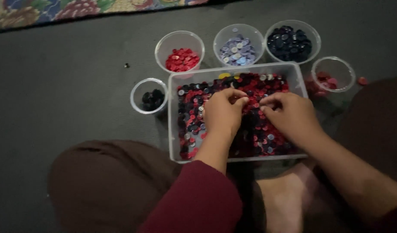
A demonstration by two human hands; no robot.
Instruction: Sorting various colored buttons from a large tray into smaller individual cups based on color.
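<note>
mixed buttons (254, 133) in clear tub (172, 129), both hands' (224, 110) (289, 112) grip pinched among them

You're on a home floor: dark grey mat (69, 86), floral rug (56, 11) at far edge, sitting barefoot.

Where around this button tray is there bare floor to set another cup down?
Bare grey floor lies left of the small cup of dark buttons, up to the patterned rug. It is crowded behind the tray, where three cups stand side by side, and on its right by the pink-button cup.
</note>
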